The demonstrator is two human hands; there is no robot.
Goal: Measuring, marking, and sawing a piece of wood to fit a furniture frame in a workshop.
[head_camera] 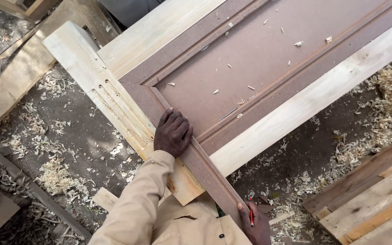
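A door frame of pale wood [305,102] lies flat with a brown grooved panel [259,50] set in it. A long brown moulding strip [205,165] runs along the panel's short edge and sticks out past the frame towards me. My left hand [173,132] presses flat on this strip, fingers closed over it. My right hand [254,224] grips the strip's near end from below and also holds a red pencil [251,217] against it.
Wood shavings [57,177] cover the dirt ground on both sides. Loose planks [368,199] are stacked at the lower right. More timber [10,86] lies at the upper left, and a grey board [37,195] at the lower left.
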